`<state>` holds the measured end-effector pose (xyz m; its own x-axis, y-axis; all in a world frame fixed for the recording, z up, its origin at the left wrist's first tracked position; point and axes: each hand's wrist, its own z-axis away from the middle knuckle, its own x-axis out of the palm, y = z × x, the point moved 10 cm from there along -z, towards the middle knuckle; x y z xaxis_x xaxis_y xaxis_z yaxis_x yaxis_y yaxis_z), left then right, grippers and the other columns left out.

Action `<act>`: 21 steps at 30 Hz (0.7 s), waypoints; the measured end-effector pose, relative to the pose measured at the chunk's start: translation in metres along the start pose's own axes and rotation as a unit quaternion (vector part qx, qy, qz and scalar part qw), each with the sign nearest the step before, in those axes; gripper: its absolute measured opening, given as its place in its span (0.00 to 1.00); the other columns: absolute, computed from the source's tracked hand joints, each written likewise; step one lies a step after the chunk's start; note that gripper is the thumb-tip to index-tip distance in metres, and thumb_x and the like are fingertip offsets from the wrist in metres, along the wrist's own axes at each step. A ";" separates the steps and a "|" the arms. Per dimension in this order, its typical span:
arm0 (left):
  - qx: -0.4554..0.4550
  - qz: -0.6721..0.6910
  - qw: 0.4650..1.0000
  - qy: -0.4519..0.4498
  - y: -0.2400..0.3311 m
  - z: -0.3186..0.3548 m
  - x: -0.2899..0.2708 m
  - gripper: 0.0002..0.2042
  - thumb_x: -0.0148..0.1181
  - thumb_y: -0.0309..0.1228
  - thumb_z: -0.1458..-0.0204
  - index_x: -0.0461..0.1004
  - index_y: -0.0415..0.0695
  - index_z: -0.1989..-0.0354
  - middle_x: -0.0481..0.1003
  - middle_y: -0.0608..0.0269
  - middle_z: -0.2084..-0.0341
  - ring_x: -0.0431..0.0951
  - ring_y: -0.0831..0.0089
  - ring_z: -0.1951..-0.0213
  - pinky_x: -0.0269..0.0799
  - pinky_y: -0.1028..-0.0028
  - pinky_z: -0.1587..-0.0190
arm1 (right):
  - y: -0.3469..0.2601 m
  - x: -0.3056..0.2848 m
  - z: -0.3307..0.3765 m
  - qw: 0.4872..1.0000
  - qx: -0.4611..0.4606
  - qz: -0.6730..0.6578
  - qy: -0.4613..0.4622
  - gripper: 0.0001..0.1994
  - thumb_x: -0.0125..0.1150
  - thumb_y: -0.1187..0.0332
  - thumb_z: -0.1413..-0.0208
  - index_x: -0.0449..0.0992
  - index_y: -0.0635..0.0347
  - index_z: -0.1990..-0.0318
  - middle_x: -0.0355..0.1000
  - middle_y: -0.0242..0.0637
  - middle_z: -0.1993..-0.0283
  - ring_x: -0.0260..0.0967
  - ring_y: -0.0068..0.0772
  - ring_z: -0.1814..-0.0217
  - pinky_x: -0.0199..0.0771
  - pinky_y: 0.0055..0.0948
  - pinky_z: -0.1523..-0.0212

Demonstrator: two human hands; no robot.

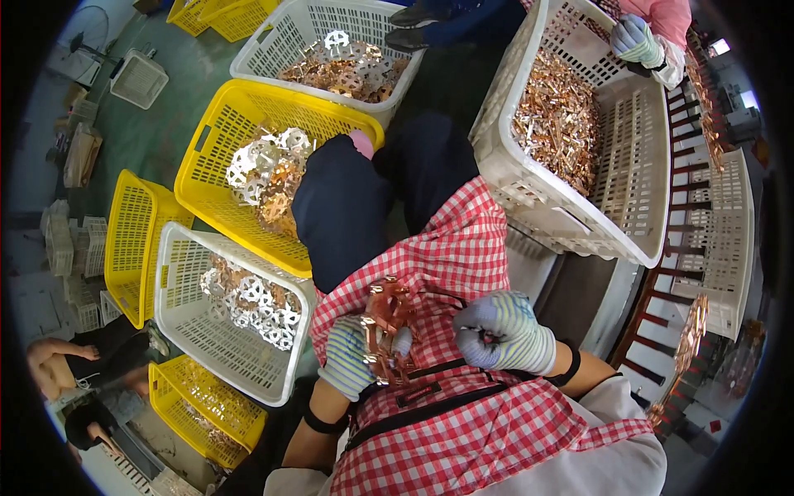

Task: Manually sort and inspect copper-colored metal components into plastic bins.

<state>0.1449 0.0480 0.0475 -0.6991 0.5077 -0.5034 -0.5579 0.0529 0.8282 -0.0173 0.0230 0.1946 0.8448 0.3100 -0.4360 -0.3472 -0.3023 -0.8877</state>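
Gripping a cluster of copper-coloured stamped parts (387,329), the gloved left hand (351,357) holds it over a red checked apron (463,248) — the gloved right hand (500,332) sits just beside, clenched in a fist, contents not discernible. Left of the lap: a white basket (194,326) of silvery stampings — beyond it a yellow basket (217,124). Upper right, a large white crate (637,174) of copper pieces.
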 end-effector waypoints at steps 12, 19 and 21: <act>0.035 -0.405 0.909 -0.088 0.047 -0.002 -0.001 0.39 0.55 0.46 0.51 0.51 0.38 0.33 0.79 0.55 0.72 0.80 0.61 0.71 0.73 0.58 0.65 | -0.016 0.042 -0.036 0.994 -0.018 0.016 -0.107 0.11 0.59 0.63 0.42 0.73 0.62 0.60 0.74 0.37 0.76 0.73 0.32 0.76 0.70 0.28 0.75; 0.106 -0.354 0.927 -0.053 0.083 -0.013 -0.007 0.43 0.55 0.45 0.51 0.43 0.34 0.32 0.77 0.54 0.81 0.79 0.60 0.75 0.71 0.60 0.71 | 0.020 0.047 -0.016 0.973 0.141 -0.125 -0.131 0.09 0.59 0.63 0.43 0.75 0.58 0.61 0.73 0.39 0.77 0.74 0.36 0.77 0.71 0.30 0.75; 0.076 -0.363 0.924 -0.093 0.076 -0.014 -0.003 0.43 0.55 0.45 0.51 0.43 0.32 0.32 0.76 0.54 0.81 0.78 0.60 0.77 0.70 0.60 0.72 | 0.010 0.041 -0.019 0.988 0.085 -0.049 -0.121 0.08 0.61 0.64 0.45 0.75 0.58 0.64 0.72 0.38 0.79 0.74 0.35 0.77 0.71 0.30 0.76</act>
<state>0.0982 0.0390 0.1085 -0.0694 0.4290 -0.9006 -0.7703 0.5507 0.3216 0.0217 0.0161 0.1704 0.7631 0.5428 -0.3508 -0.3495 -0.1100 -0.9305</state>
